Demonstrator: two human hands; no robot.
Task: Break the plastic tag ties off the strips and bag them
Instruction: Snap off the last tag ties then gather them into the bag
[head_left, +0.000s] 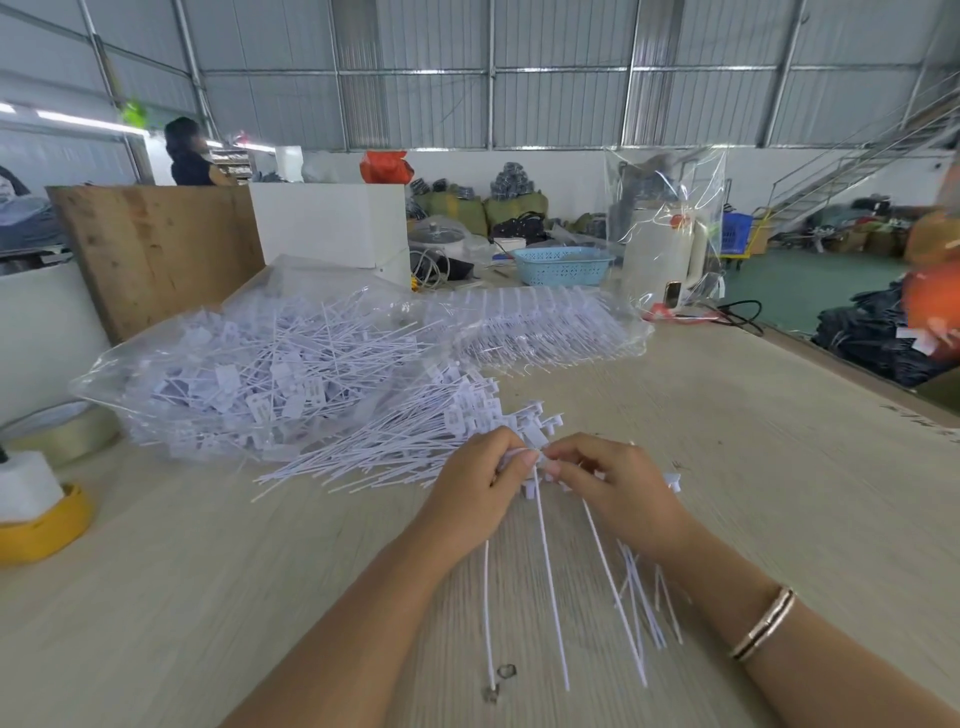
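- Left hand (480, 480) and right hand (615, 486) close together, fingertips nearly meeting, both pinching a white strip (537, 460) of ties; opposed grip likely to snap a tie off.
- Long tails (550, 582) hang from the hands toward the person, over the surface (208, 597).
- Loose ties (647, 597) lie just under right wrist, probably dropped there before bagging.
- Pile (395, 447) of ties just beyond hands, within reach.
- Open clear bag (260, 374) behind pile to the left, stuffed with ties; mouth faces hands for easy filling.
- Second bag (540, 327) farther back, contents look still in strips.
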